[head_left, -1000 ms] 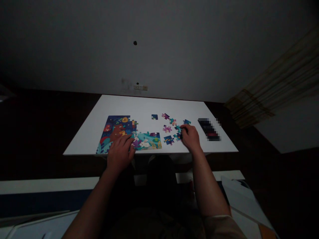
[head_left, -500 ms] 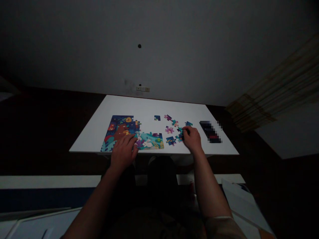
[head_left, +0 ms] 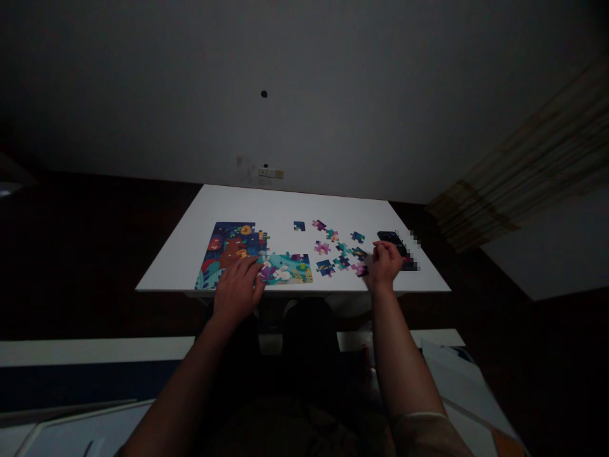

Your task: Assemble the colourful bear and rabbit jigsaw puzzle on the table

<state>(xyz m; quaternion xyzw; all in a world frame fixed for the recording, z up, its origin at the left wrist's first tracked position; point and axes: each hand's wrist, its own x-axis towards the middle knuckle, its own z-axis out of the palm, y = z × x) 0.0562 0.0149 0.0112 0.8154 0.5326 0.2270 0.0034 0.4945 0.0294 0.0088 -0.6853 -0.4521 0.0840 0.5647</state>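
My left hand [head_left: 236, 284] lies flat, fingers stretched, on the lower middle of a partly joined jigsaw puzzle [head_left: 222, 244] that shows a brown bear and white rabbits. My right hand [head_left: 386, 263] is at the right of the loose puzzle pieces [head_left: 325, 268], its thumb and fingertips pressed together. Whatever is between those fingertips, if anything, is too small and dark to make out. Several purple, teal and dark blue pieces lie scattered between the joined part and my right hand. A single dark blue piece [head_left: 299, 226] lies apart, further back.
A dark phone-like object [head_left: 394, 239], partly blurred out, lies on the white table [head_left: 176, 260] beyond my right hand. Behind the table stands a grey wall with a socket strip [head_left: 271, 173]. A patterned curtain [head_left: 480, 190] hangs at the right.
My right hand has moved right, off the loose pieces and toward the dark object, uncovering pieces beneath it. My left hand stays on the joined puzzle. The view has shifted slightly.
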